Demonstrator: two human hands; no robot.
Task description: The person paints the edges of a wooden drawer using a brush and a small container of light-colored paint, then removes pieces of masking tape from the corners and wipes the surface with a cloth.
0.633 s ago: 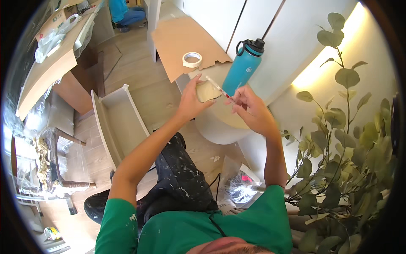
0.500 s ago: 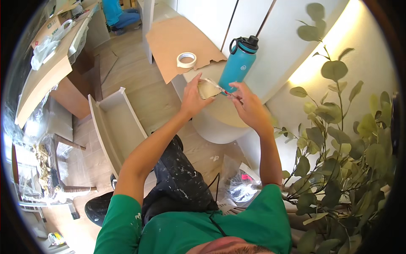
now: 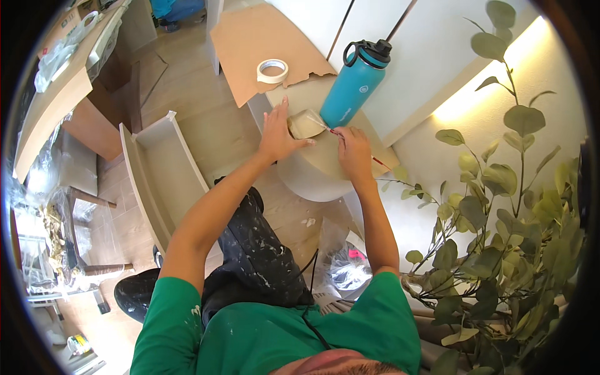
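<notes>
My left hand [image 3: 279, 134] is open, fingers spread and thumb stretched out, along the left side of a small clear container [image 3: 306, 124] with beige stuff in it. The container is on the round-ended beige shelf top [image 3: 312, 165]; whether my hand touches it, I cannot tell. My right hand [image 3: 355, 152] is closed around a slim paintbrush [image 3: 380, 163]. Its thin reddish handle sticks out behind my hand, and its front end is at the container's right edge. Just beyond stands a teal water bottle [image 3: 355, 84] with a black lid.
A masking tape roll [image 3: 272, 71] lies on brown cardboard [image 3: 253, 37]. An open drawer box [image 3: 165, 178] rests on the floor to the left. Leafy branches [image 3: 494, 212] crowd the right side. A plastic bag [image 3: 347, 269] sits by my legs. Another person [image 3: 178, 9] is at the far end.
The container has gone from between my hands down onto the shelf top. My left hand has opened beside it. My right hand has lowered a little, still holding the brush. The view has shifted.
</notes>
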